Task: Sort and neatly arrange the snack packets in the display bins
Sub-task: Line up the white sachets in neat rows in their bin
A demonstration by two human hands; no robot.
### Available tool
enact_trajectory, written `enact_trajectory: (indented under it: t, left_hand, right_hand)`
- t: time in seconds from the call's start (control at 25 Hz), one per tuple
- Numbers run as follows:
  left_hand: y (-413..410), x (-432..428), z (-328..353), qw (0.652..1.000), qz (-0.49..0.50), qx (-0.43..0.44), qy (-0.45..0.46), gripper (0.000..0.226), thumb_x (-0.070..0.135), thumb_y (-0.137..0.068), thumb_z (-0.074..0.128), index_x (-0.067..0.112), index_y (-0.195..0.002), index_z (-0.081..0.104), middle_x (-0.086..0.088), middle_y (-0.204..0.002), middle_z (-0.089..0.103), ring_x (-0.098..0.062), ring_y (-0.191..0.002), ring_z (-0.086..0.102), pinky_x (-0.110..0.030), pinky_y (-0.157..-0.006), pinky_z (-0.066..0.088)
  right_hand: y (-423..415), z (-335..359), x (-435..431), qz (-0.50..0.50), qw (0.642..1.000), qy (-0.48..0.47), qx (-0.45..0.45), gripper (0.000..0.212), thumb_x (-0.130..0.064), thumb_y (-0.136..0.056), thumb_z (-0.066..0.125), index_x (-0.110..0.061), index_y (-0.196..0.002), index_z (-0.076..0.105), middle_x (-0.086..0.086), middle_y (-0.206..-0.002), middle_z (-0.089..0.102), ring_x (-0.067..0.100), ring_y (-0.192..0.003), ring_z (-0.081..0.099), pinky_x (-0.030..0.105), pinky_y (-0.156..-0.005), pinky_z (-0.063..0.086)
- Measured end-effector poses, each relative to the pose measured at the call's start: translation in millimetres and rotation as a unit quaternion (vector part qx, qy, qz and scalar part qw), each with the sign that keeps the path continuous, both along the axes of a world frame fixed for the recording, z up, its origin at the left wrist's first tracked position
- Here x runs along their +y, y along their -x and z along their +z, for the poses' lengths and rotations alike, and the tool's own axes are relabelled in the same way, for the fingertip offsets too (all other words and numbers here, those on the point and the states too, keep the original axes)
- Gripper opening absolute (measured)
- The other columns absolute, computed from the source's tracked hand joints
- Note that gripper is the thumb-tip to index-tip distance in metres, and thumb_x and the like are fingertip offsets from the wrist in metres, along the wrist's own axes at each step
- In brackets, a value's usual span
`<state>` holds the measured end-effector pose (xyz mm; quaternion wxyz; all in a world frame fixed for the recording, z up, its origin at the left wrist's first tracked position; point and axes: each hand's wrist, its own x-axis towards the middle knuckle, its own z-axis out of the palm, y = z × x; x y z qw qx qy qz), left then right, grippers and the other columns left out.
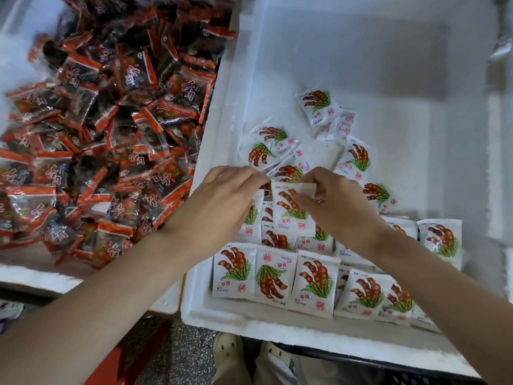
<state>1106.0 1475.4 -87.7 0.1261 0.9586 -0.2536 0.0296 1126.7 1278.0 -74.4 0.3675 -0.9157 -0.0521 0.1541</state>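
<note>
White snack packets printed with brown pods and green leaves lie in a white foam bin [388, 65]. Along its near wall stands a tidy row of these packets [305, 282], with a second row behind it. Loose packets [277, 143] are scattered further in. My right hand [333, 201] pinches one white packet [291, 209] by its upper right corner, held upright above the rows. My left hand [224, 201] is beside it, fingers curled over the packets at the left; what those fingers grip is hidden.
The left bin [36, 276] holds a jumbled heap of dark packets with orange-red ends [111, 120]. The far half of the right bin is bare foam. Below the bins I see speckled floor [183, 354] and pale shoes [230, 348].
</note>
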Motion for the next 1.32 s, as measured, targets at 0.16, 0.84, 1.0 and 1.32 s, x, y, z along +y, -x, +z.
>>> enact_trajectory:
  t: [0.16, 0.84, 1.0, 1.32]
  left_hand:
    - [-1.7, -1.0, -10.2, 0.999, -0.004, -0.006, -0.053, 0.058, -0.012, -0.054, 0.082, 0.007, -0.107, 0.066, -0.004, -0.088, 0.065, -0.025, -0.078, 0.065, -0.031, -0.080, 0.042]
    - [-101.9, -53.1, -6.6, 0.976, 0.105, 0.185, 0.042, 0.049, 0.026, -0.102, 0.041, 0.016, -0.148, 0.027, -0.007, -0.154, 0.025, -0.023, -0.140, 0.022, -0.035, -0.110, 0.023]
    - [-115.6, -57.4, -13.0, 0.961, 0.169, 0.219, -0.017, 0.064, 0.029, -0.098, 0.050, 0.015, -0.151, 0.017, -0.011, -0.155, 0.022, -0.028, -0.142, 0.019, -0.042, -0.113, 0.023]
    - [-112.8, -64.3, -0.1, 0.965, 0.206, 0.149, 0.068, 0.055, 0.019, -0.083, 0.072, 0.020, -0.132, 0.045, -0.002, -0.128, 0.054, -0.024, -0.109, 0.057, -0.026, -0.079, 0.040]
  right_hand:
    - [-4.8, -13.4, 9.4, 0.048, 0.997, 0.032, 0.050, 0.011, -0.025, -0.092, 0.057, -0.021, -0.102, 0.053, -0.013, -0.077, 0.050, 0.005, -0.063, 0.051, 0.007, -0.051, 0.040]
    - [-87.5, -33.6, -49.0, -0.030, 0.984, 0.130, -0.117, 0.062, -0.023, -0.093, 0.054, -0.012, -0.145, 0.023, 0.006, -0.150, 0.029, 0.023, -0.136, 0.027, 0.031, -0.111, 0.023]
    - [-111.6, -48.5, -49.2, -0.015, 0.982, 0.158, -0.102, 0.075, -0.030, -0.086, 0.063, -0.012, -0.146, 0.021, 0.005, -0.150, 0.032, 0.024, -0.137, 0.027, 0.037, -0.112, 0.026]
    - [-113.9, -40.0, -50.4, -0.001, 0.956, 0.220, -0.194, 0.041, -0.023, -0.089, 0.059, -0.008, -0.123, 0.041, 0.011, -0.117, 0.058, 0.030, -0.102, 0.055, 0.033, -0.079, 0.042]
